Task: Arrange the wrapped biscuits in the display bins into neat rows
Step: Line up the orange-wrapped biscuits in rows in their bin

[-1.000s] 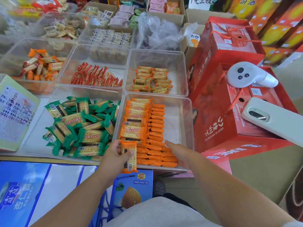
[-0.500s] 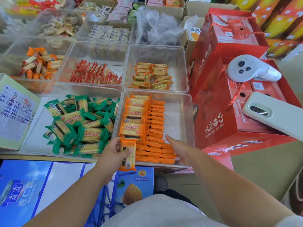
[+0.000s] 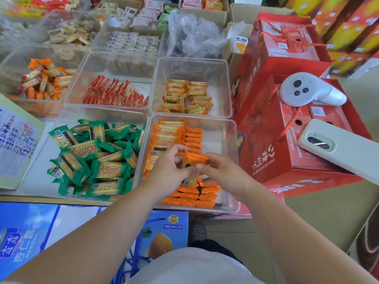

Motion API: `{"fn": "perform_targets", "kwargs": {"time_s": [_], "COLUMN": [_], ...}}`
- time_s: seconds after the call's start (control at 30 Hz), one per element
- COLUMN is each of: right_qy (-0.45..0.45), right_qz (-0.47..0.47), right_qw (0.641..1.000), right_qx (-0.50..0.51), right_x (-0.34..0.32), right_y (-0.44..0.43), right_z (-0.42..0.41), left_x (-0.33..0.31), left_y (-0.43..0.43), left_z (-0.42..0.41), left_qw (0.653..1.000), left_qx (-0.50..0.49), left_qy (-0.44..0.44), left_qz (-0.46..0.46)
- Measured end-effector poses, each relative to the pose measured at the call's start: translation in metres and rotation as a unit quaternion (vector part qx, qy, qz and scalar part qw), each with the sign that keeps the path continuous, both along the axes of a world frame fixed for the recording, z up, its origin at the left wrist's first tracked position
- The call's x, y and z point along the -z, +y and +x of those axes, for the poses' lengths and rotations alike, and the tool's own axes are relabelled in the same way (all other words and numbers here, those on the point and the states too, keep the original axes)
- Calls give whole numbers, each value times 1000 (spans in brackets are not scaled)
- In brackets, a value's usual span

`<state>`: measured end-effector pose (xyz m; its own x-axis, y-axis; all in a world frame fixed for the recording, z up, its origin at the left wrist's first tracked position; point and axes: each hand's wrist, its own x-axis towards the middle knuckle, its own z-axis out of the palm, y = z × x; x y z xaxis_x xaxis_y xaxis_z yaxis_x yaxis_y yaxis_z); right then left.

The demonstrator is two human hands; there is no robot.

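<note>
Orange biscuit packet (image 3: 192,162): being held above the near clear bin (image 3: 231,160), left hand (image 3: 170,173) and right hand (image 3: 223,175) each keeping a pinching grip on it; rows of orange packets (image 3: 190,193) lying inside the bin.

Two hands (image 3: 170,173), one phone (image 3: 340,148), one white controller (image 3: 307,90).

Shop interior, bright even light. Floor (image 3: 328,218) plain tan, smooth, visible lower right. Red gift cartons (image 3: 287,124) with cord handles stacked right of the worktop; a white handheld controller (image 3: 307,91) and a pale phone (image 3: 344,148) rest on top of them. Yellow and orange boxes (image 3: 348,27) piled behind, upper right. Brown cardboard cartons (image 3: 242,11) along the back. Blue drink cartons (image 3: 30,228) stand on the floor below the worktop's near edge. A printed paper sheet (image 3: 14,140) lies at far left.
</note>
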<state>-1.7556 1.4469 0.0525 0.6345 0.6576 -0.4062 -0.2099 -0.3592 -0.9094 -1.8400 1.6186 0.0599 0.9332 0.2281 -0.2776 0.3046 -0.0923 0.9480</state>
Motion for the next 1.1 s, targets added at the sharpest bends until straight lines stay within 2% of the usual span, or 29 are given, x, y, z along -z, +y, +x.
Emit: {"fn": "perform_targets", "kwargs": {"time_s": [0.13, 0.17, 0.23, 0.3, 0.4, 0.53, 0.6, 0.67, 0.77, 0.83, 1.03, 1.1], "right_qy": [-64, -111, -240, -306, -303, -264, -215, -136, -20, 34, 11, -4], "right_qz": [-4, -30, -135, -229, -326, -430, -432, -398, -347, -322, -284, -286], "right_qw": [997, 992, 961, 924, 891, 844, 855, 890, 934, 945, 959, 958], "right_qx": [41, 44, 35, 5, -88, -185, -189, -174, -87, -36, 17, 22], "right_x": [-2, -1, 4, 10, 21, 44, 57, 65, 71, 73, 82, 83], "right_y": [0, -1, -5, -6, -1, 3, 7, 11, 10, 9, 5, 4], "right_z": [6, 9, 15, 19, 18, 11, 9, 8, 6, 2, -3, -3], "left_x": [6, 10, 19, 28, 41, 56, 59, 60, 62, 63, 63, 65], "left_y": [-4, -1, 8, 22, 42, 58, 62, 64, 66, 68, 67, 67], "left_z": [7, 6, 0, -9, -23, -33, -33, -32, -27, -20, -5, -2], "left_qw": [997, 993, 971, 924, 861, 811, 797, 786, 766, 757, 729, 732], "left_qx": [37, 41, 26, 2, 41, 120, 144, 159, 187, 206, 260, 258], "left_qy": [-14, -16, -22, -25, 20, 67, 77, 74, 77, 88, 91, 93], "left_qz": [67, 108, 238, 381, 507, 569, 582, 592, 610, 614, 626, 623]}}
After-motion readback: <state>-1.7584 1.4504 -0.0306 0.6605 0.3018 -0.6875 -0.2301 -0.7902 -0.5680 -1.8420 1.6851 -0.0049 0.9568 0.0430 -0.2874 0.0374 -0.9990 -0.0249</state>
